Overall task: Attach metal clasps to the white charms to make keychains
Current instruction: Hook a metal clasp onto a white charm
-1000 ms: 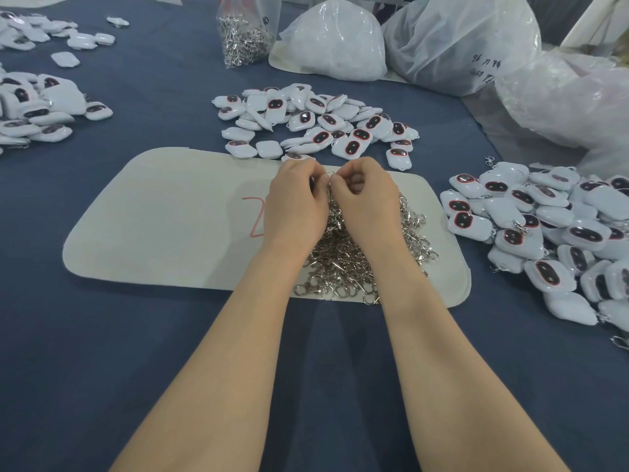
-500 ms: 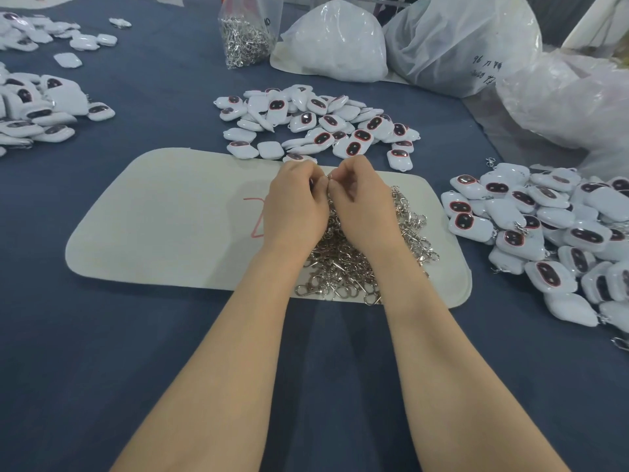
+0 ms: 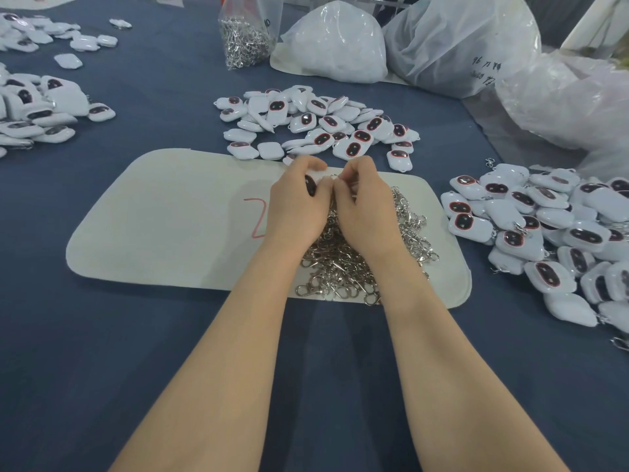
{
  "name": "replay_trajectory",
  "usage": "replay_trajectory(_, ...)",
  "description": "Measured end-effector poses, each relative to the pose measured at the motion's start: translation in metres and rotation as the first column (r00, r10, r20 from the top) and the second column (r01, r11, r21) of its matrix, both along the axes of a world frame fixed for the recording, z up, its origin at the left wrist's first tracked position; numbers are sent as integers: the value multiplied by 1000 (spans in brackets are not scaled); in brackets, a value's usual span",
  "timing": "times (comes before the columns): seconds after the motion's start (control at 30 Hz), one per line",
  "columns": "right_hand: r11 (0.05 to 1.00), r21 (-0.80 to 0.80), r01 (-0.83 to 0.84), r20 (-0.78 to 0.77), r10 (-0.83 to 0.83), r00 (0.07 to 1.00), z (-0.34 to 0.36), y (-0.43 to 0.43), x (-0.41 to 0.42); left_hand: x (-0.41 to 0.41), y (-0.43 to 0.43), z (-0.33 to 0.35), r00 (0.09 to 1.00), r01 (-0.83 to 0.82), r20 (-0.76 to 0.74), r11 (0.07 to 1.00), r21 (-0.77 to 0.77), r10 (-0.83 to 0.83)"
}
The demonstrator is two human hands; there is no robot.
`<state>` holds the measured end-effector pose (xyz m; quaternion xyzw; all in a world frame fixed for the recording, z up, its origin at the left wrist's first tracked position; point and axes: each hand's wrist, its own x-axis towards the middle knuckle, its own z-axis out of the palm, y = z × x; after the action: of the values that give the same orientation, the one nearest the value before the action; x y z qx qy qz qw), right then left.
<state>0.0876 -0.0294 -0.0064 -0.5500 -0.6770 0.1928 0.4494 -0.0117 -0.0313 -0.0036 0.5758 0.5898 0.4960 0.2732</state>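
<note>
Two bare hands meet close together over a pale, soft-looking mat [image 3: 163, 233] with round corners. The left hand [image 3: 295, 207] curls its fingers around one white charm [image 3: 315, 180]. The charm is smooth and shiny, and a dark oval shows between the fingers. The right hand [image 3: 367, 204] has bent fingers too. Its fingertips pinch a tiny silver clasp [image 3: 335, 177] right at the edge of that charm. Most of the clasp is hidden, so I cannot tell if it is hooked on.

Under the wrists lies a heap of metal clasps [image 3: 343, 267]. They are thin, shiny and all tangled up, with little hooks and rings. A red squiggle [image 3: 256, 218] is drawn on the mat beside the left hand.

Lots of charms sit in a middle pile [image 3: 316, 126] just past the mat. They are puffy, rounded squares, white with dark ovals ringed in red. A bigger right pile [image 3: 544, 229] lies near the mat's end, and some of those have silver bits on them. Another left pile [image 3: 37, 107] is far off.

At the back stand a clear bag of clasps [image 3: 246, 37] and crinkly plastic bags [image 3: 459, 46]. Everything rests on a dark blue cloth [image 3: 85, 352].
</note>
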Motion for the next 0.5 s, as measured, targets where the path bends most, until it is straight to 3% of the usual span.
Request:
replay_trajectory(0.2, 998, -21, 65, 22, -64, 998, -2, 3, 4, 0, 1, 4, 973, 18, 229, 995, -97, 5)
replay_trajectory(0.5, 998, -38, 57, 28, -56, 998, -1, 2, 3, 0, 0, 3, 977, 76, 206, 995, -72, -60)
